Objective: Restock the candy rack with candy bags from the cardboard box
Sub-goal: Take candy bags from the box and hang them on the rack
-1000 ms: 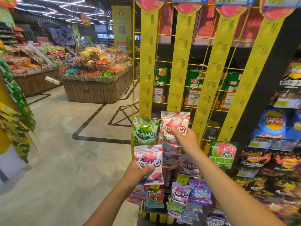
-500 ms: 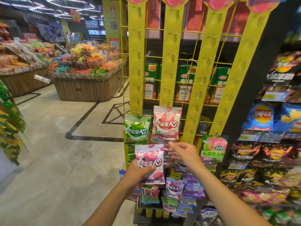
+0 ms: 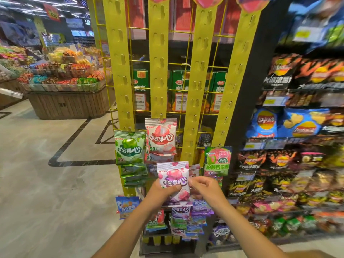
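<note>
Faces a tall yellow wire candy rack [image 3: 158,71] with 4 slotted strips [image 3: 200,71], a green apple-print bag [image 3: 129,148] and a pink-and-white bag [image 3: 161,136] hung low on it. Clasps a pink-and-purple plastic candy bag [image 3: 173,175] in the left hand's [image 3: 162,192] grip, before the rack's lower strips; pinches its right edge with the right hand [image 3: 204,185].

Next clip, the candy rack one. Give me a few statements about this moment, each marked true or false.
1. The left hand holds the purple candy bag. True.
2. The green candy bag hangs on the leftmost yellow strip. True.
3. The red-and-white candy bag lies in a cardboard box. False: it hangs on the second yellow strip.
4. The right hand hangs idle at the person's side. False: it pinches the purple candy bag's right edge.
</note>
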The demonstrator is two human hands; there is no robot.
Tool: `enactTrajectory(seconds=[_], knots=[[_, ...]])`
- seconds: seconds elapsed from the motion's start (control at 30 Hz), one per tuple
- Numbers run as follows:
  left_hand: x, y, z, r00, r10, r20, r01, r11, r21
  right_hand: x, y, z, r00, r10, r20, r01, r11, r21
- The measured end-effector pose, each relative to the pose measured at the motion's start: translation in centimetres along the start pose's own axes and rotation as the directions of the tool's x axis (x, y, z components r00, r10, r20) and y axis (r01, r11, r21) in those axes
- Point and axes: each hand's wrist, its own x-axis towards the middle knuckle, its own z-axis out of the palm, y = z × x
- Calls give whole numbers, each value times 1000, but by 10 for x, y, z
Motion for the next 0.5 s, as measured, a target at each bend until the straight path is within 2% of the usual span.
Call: enactTrajectory(seconds=[0.13,0.27,0.43,0.5], knots=[[9,0,19,999,-29,41,31,998,-47,-6,10,-16,1000,9,-29,-11,999,-48],[20,-1,33,994,-76,82,90,980,-180,-7,13,-29,996,44,-73,-46,999,-28],[32,-3,40,995,-93,-41,80,964,-254,-1,8,-36,989,14,-149,-2,997,78],[34,-2,40,993,-78,-89,55,971,-234,5,7,-37,979,-2,-205,22,995,97]])
